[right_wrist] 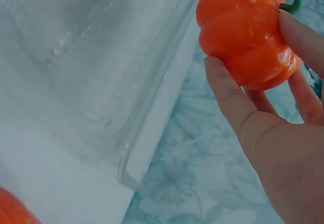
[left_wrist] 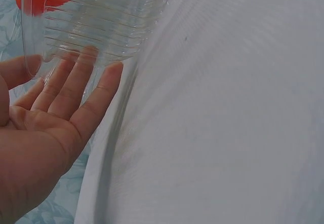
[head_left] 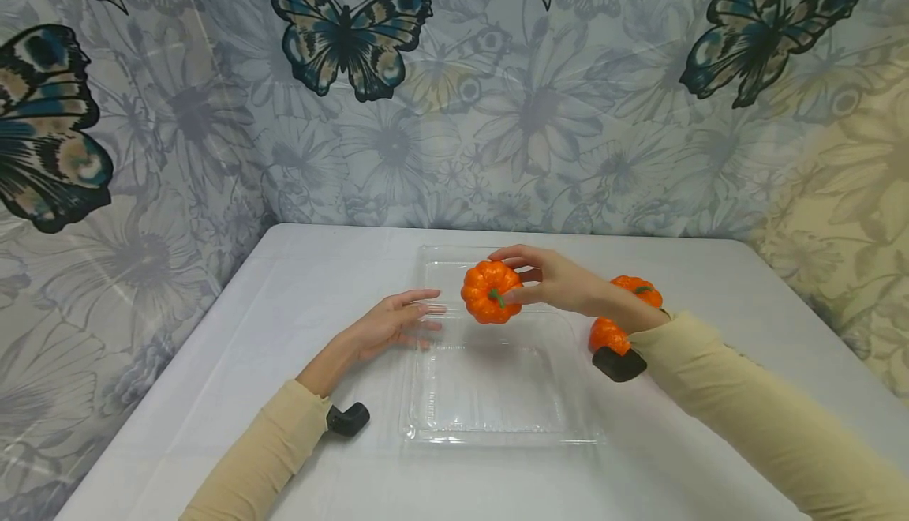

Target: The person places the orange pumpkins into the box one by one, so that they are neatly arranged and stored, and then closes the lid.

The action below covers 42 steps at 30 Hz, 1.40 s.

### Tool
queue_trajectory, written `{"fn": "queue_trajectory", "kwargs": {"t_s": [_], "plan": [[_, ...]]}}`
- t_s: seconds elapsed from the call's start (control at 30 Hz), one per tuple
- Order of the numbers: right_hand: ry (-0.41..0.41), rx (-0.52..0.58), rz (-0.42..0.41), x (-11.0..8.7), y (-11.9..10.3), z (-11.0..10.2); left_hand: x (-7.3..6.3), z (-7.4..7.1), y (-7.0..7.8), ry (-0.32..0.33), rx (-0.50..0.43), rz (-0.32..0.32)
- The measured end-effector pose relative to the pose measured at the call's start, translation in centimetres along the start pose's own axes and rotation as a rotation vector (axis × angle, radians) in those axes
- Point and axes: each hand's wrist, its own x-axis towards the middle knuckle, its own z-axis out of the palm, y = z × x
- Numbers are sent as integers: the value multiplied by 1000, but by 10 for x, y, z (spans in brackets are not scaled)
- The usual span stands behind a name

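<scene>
My right hand [head_left: 550, 280] holds a small orange toy pumpkin [head_left: 490, 292] with a green stem, raised over the clear plastic clamshell container [head_left: 497, 436]. In the right wrist view, thumb and fingers grip the pumpkin [right_wrist: 245, 31] from its sides. The container lies opened out flat, its two halves joined across the middle. At its left edge is my left hand [head_left: 390, 324], fingers extended and spread. Seen from the left wrist, that hand's fingertips [left_wrist: 114, 72] lie right at the ribbed clear side of the container [left_wrist: 96, 26].
Two more orange pumpkins, one farther back [head_left: 639, 290] and one nearer [head_left: 608, 336], sit right of the container, partly hidden by my right arm. A white cloth covers the table [head_left: 341, 268]. Butterfly-patterned fabric [head_left: 383, 150] hangs behind and beside it.
</scene>
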Motion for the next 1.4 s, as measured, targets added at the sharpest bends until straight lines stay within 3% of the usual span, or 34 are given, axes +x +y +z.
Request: {"fn": "queue_trajectory", "kwargs": {"t_s": [0.27,0.67,0.97,1.17,1.4], "plan": [[-37,-14,-64,7,-6,16,0,0,-1,11,-5,-9],[-71,-70,-36,11,-7,36,1,0,-2,14,1,-7],[-83,-112,-121,12,2,53,1,-1,-3,8,12,0],[-54,-169,-196,11,5,65,1,-1,-2,6,18,12],[-18,-196,-188,3,9,77,1,-1,-4,0,21,12]]}}
